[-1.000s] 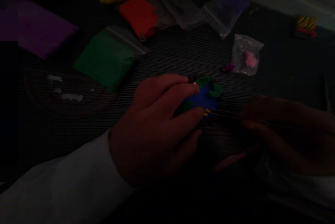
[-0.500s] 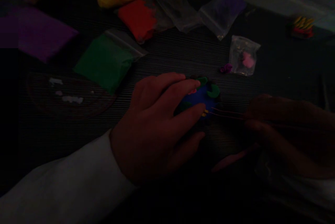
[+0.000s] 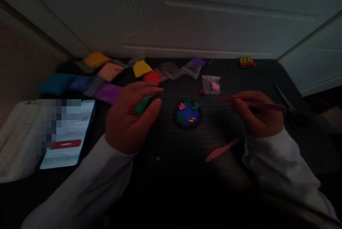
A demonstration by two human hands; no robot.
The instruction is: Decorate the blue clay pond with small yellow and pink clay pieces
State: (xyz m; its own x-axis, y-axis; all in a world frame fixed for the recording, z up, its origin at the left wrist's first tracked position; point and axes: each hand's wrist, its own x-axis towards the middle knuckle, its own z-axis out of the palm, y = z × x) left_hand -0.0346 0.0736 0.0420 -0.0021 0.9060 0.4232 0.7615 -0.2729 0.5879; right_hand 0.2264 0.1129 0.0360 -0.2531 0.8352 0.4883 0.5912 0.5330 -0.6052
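Observation:
A small round clay piece lies flat on the dark table, blue inside a dark rim, with green leaf shapes, a pink flower and yellow bits on it. To its left hovers my left hand, thumb and fingers apart, with nothing seen between them. My right hand is closed around pink tweezers, whose thin tips point left beside a small purple clay shape and below a clear bag with pink clay. Nearer to me, a pink flat clay tool rests on the table.
Behind my left hand sits a green clay bag, partly hidden. Yellow, red and purple clay bags line the back. A lit phone lies left, scissors right, and a yellow-and-red clay piece at the back.
My left hand has come off the round clay piece and moved left. The tweezers have left the yellow bits for the purple shape. The camera view has tilted up and widened.

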